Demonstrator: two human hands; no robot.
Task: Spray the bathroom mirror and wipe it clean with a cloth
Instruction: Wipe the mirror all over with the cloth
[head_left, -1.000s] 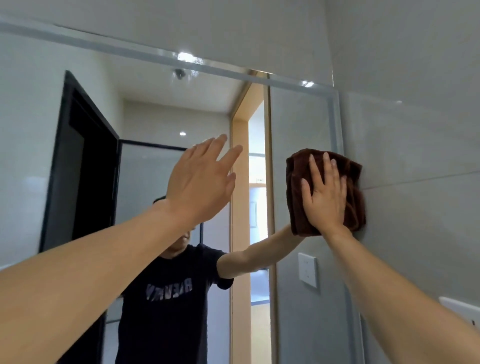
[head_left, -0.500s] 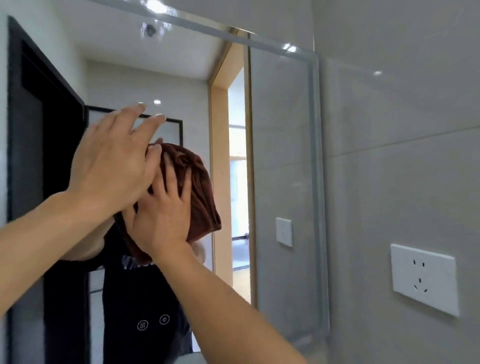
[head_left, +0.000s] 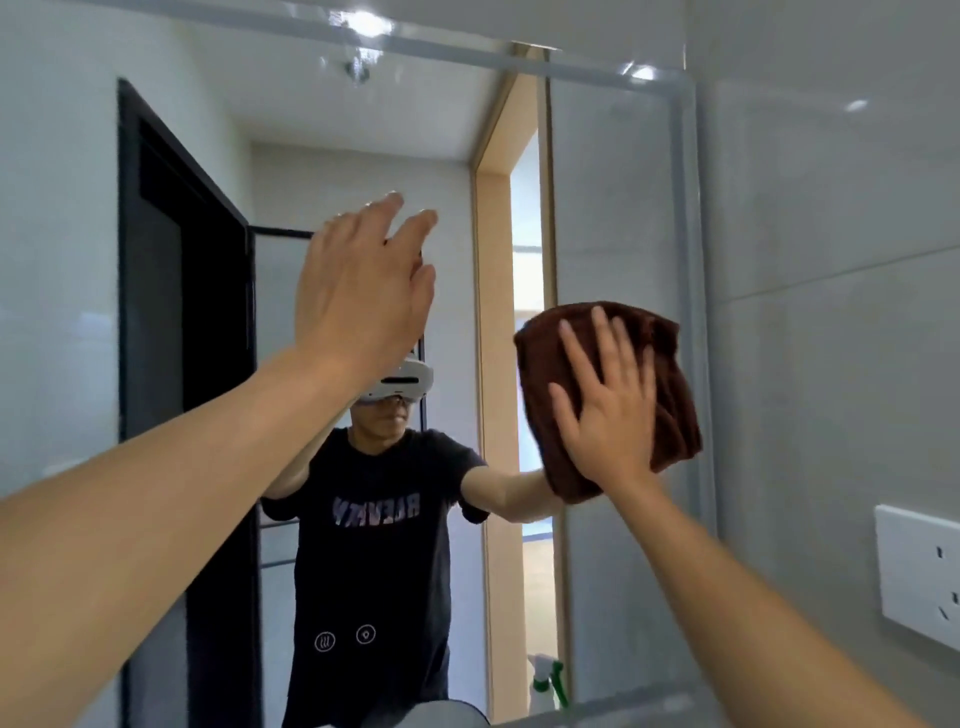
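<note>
Cloth (head_left: 670, 364) sits flat under my right hand (head_left: 608, 410), fingers spread and palm pressing it against the mirror (head_left: 613, 182) near its right edge — broad contact to wipe evenly. My left hand (head_left: 358, 291) hovers open and empty before the glass, likely for balance. Reflected low down, a spray bottle (head_left: 545, 675) stands — spraying looks done.

left hand (head_left: 363, 291) raised, fingers open | right hand (head_left: 608, 410) flat, fingers spread
</note>
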